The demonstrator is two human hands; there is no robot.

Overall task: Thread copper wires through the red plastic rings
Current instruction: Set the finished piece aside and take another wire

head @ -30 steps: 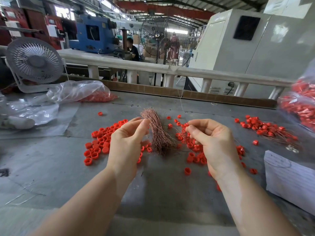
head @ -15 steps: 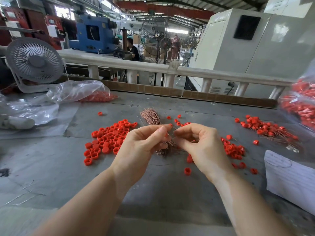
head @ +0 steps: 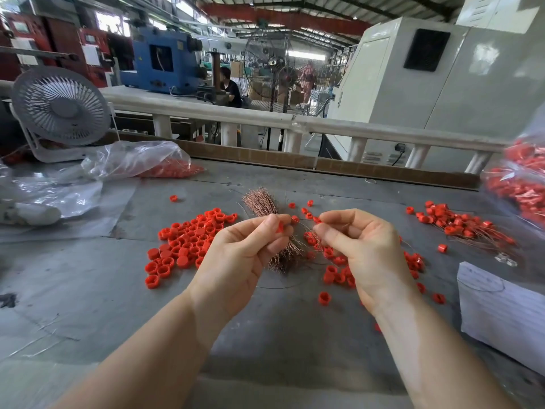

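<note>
- While pinching a red ring (head: 279, 227) in the left hand (head: 244, 255), working at the threading step itself, by the look of it: ring raised above the tabletop (head: 88, 290), right hand (head: 362, 246) close beside it.
- Right hand curled, thumb and forefinger pressed together as if on a single wire (head: 303, 222); strand too fine to follow for certain, only a faint line between the two hands.
- Cannot tell whether the wire tip is already in the ring's bore.
- Next move, as a judgement: steadying the ring, lining the wire end on the hole, pushing it through, then pulling slack out the far side.
- Wire bundle (head: 262, 202) lying on the tabletop just behind and under the hands, thin coppery strands fanned at the far end.
- Loose rings (head: 188, 243) heaped to the left, more scattered to the right beneath the right hand; small, squat, hollow, bright red.
- Finished pile (head: 466, 228) farther right: rings with wires trailing from them.
</note>
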